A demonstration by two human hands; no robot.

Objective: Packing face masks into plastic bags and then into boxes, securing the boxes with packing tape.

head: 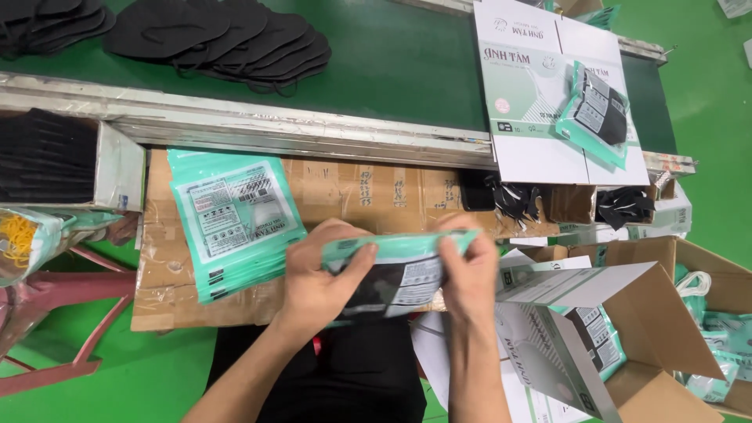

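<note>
Left hand: the left hand is wrapped round the left end of a green plastic pouch, thumb laid across its front, fingers pinching the top edge.
Right hand: the right hand is closed on the right end of the same pouch, thumb and fingers pressed together on the top strip.
Pouch: it is held flat between both hands, near the body and just above the near edge of the cardboard; dark masks are seen through its clear window.
Risk, seal: the top strip could be closed crooked or left partly open if the two pinches are not kept level, and the masks could then slide out.
Risk, grip: the slick film could slip from the fingers, dropping the pouch to the lap or floor.
Stack: a pile of empty green pouches lies on the cardboard, left of the hands.
Worktop: a flattened cardboard sheet serves as worktop, with a metal rail beyond it.
Belt: a green conveyor belt runs along the far side, carrying heaps of black masks.
Boxes: a white carton with a filled pouch on it lies far right; an open cardboard box of filled pouches sits near right.
Floor: green painted floor surrounds the station.
</note>
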